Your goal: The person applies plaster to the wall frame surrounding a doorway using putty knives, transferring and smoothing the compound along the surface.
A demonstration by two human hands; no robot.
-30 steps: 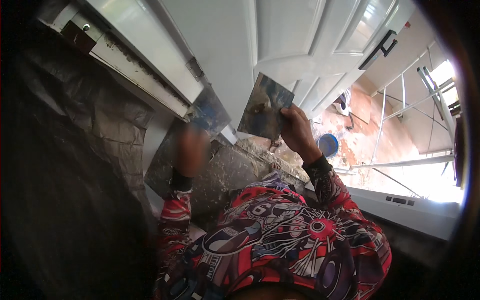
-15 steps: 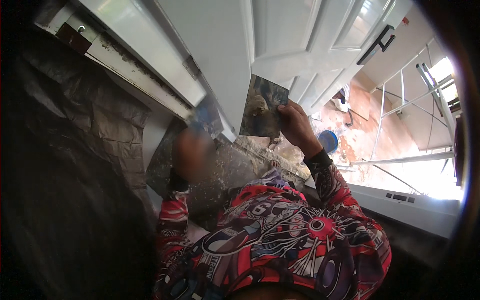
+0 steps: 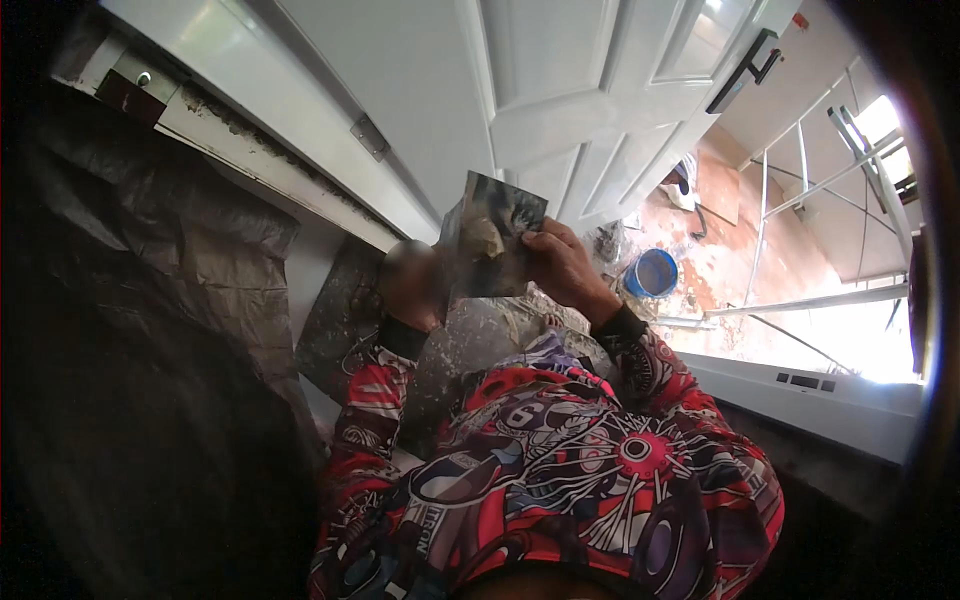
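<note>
My right hand (image 3: 568, 268) is closed on the right edge of a dark, square metal plate (image 3: 515, 215), its thumb on the upper face. A pale lump of filler (image 3: 484, 240) sits on the plate amid dull smears. My left hand (image 3: 408, 295), partly blurred, is closed on a flat scraper (image 3: 453, 245). Its blade is tilted nearly edge-on along the left side of the plate, close to the filler; whether the two touch I cannot tell. The scraper's handle is mostly hidden by my fingers.
A white panelled door (image 3: 410, 90) with a dark handle (image 3: 745, 72) stands ahead. A worn frame (image 3: 230, 140) runs along the left, beside dark plastic sheeting (image 3: 200, 310). To the right are a blue bucket (image 3: 652, 273) on the stained floor and white metal rails (image 3: 810, 305).
My left hand has swung the scraper rightward, from the door's edge to the plate. The plate has shifted slightly left, and the view has tilted a little.
</note>
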